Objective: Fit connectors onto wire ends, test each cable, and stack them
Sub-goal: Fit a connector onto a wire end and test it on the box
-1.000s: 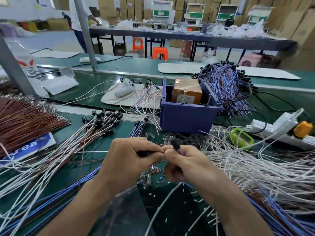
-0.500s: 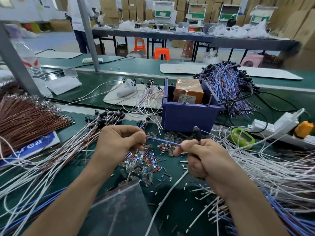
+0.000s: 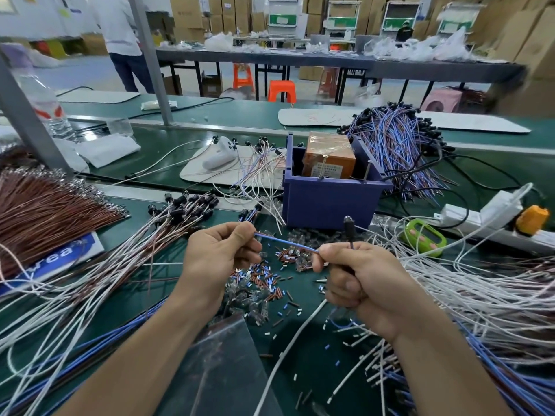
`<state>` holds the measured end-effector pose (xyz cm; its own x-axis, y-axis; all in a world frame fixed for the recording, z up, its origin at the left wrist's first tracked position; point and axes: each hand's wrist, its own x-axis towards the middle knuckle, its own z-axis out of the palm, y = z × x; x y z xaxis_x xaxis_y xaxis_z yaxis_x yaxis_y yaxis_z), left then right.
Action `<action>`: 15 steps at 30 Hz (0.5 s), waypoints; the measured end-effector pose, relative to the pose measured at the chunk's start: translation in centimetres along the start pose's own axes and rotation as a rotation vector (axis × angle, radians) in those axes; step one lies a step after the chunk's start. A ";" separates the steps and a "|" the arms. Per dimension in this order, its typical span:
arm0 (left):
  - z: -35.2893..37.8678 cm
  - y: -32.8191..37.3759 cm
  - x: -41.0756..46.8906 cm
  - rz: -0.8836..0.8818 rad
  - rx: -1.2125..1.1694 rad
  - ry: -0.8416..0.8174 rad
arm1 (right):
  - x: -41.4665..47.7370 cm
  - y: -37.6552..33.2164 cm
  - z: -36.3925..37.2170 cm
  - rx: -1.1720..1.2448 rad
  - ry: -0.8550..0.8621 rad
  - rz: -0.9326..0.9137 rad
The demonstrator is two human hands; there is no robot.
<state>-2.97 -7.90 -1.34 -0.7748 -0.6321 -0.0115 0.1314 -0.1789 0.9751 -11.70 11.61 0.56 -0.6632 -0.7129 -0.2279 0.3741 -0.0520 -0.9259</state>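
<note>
The left hand (image 3: 219,256) pinches one end of a blue wire (image 3: 285,243) and the right hand (image 3: 360,283) pinches the other, so the wire runs straight between them above the table (image 3: 300,355). The right fist also grips a black connector (image 3: 348,228), which sticks up at its 12 o'clock. A bin (image 3: 327,202) stands at 12 o'clock from the hands, with white wires (image 3: 480,295) at 3 and brown wires (image 3: 45,211) at 9.

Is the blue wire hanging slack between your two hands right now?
No: the blue wire runs straight and taut between the left hand and the right hand, each pinching it.
</note>
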 end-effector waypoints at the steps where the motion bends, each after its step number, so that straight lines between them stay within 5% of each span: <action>1: 0.1 0.0 0.1 0.009 -0.008 0.013 | 0.1 0.1 0.0 0.006 -0.005 0.001; 10: -1.1 0.0 0.7 0.109 -0.069 0.243 | 0.5 0.2 -0.6 0.087 0.050 0.008; 15: -1.5 0.2 0.3 0.307 0.265 0.190 | 0.3 -0.1 -1.2 0.192 0.075 -0.001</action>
<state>-2.22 -9.22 -1.46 -0.5939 -0.7575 0.2711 0.1552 0.2227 0.9624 -12.73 12.29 0.23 -0.7073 -0.6593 -0.2551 0.4849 -0.1899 -0.8537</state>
